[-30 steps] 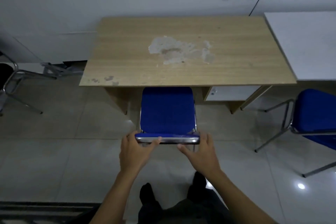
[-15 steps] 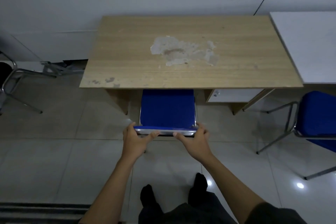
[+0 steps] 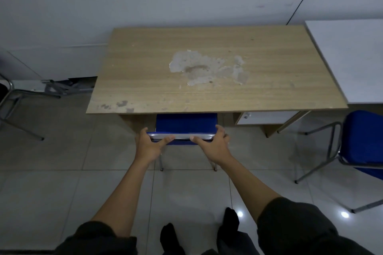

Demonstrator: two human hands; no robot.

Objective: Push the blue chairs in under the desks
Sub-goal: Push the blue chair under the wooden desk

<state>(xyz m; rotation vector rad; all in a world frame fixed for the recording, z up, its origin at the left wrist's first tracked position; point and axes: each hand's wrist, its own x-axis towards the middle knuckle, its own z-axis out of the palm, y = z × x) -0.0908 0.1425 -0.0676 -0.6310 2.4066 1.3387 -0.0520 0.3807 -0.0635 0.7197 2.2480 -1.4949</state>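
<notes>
A blue chair (image 3: 186,123) with a chrome frame stands under the front edge of a wooden desk (image 3: 207,68) with a worn, peeling patch on its top. Most of the seat is hidden beneath the desk; only a strip of blue and the backrest's chrome top rail show. My left hand (image 3: 149,147) grips the left end of that rail, and my right hand (image 3: 215,145) grips its right end. A second blue chair (image 3: 364,141) stands out on the floor at the right, in front of a white desk (image 3: 352,58).
A drawer unit (image 3: 267,117) sits under the wooden desk's right side. A chrome chair frame (image 3: 12,105) stands at the far left, with grey metal parts (image 3: 60,87) by the wall. The floor is glossy tile. My feet (image 3: 199,234) are at the bottom.
With both hands on the backrest rail, the blue chair has slid forward under the wooden desk; far less of its seat shows now. My arms have stretched out.
</notes>
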